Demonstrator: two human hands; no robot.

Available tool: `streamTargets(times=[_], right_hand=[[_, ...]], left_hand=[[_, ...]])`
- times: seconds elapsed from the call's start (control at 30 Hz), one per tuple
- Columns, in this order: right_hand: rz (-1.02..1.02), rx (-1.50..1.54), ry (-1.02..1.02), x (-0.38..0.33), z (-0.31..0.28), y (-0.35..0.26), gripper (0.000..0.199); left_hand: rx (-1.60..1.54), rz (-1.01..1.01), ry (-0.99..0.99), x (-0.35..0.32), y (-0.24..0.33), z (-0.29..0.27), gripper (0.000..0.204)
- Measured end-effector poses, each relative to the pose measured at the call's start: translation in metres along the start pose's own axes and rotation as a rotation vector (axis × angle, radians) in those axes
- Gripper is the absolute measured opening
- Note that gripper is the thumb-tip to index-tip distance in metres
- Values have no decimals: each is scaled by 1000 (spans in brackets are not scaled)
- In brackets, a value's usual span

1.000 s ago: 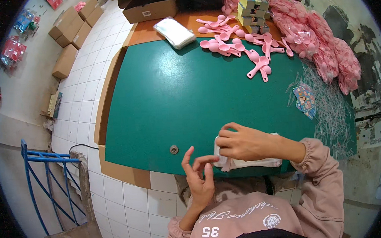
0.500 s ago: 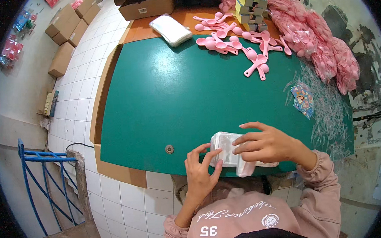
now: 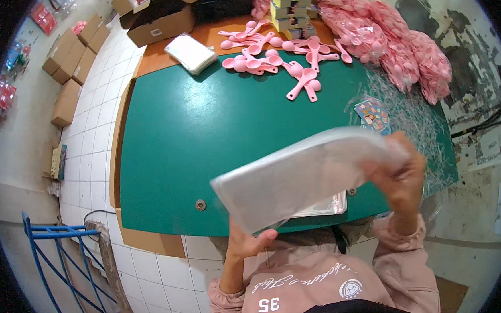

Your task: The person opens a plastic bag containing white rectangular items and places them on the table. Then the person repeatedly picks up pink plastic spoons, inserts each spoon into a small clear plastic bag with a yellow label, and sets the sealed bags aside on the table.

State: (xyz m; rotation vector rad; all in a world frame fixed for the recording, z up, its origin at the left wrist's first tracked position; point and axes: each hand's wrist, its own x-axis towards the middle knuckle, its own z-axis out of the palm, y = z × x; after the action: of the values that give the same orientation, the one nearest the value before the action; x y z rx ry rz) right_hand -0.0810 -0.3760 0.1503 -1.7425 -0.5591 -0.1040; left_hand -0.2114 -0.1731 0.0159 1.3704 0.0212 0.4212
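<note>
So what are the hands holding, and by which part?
The right hand holds plastic bags by their right end. The left hand is at their near left corner, partly hidden; I can't tell whether it grips.

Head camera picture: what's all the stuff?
table: one, green, centre
lifted bundle: one, whitish plastic, above table
lower bundle: one, whitish, near edge
white pile: one, white, far left
spoons: many, pink, far side
spoon bags: several, pink, far right
cards: several, mostly blue, right
strips: many, clear, right
packs: several, yellowish, behind spoons
open box: one, brown, far left
black bag: one, black, beside box
floor boxes: several, brown, left
floor: one, white, left
metal frame: one, blue, lower left
wall packets: several, red and blue, left
sleeves: two, pink, bottom
left hand: one, bare, partly behind lifted bundle
right hand: one, bare, gripping lifted bundle
</note>
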Motion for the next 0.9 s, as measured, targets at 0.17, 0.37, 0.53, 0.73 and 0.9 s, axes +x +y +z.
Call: streamTargets(times=[0.17, 0.37, 0.53, 0.73, 0.9], right_hand=[[541, 129, -68, -55, 5, 67, 23], [607, -35, -146, -74, 6, 83, 36], [477, -282, -129, -65, -5, 63, 42], [85, -762, -108, -19, -18, 72, 36], [-282, -635, -430, 101, 11, 156, 38]], left_hand=[[55, -209, 67, 20, 18, 11, 37], [515, -169, -42, 6, 20, 2, 37], [886, -118, 147, 10, 24, -1, 55], [1054, 190, -347, 49, 32, 29, 45], [1048, 466, -748, 114, 21, 51, 43]])
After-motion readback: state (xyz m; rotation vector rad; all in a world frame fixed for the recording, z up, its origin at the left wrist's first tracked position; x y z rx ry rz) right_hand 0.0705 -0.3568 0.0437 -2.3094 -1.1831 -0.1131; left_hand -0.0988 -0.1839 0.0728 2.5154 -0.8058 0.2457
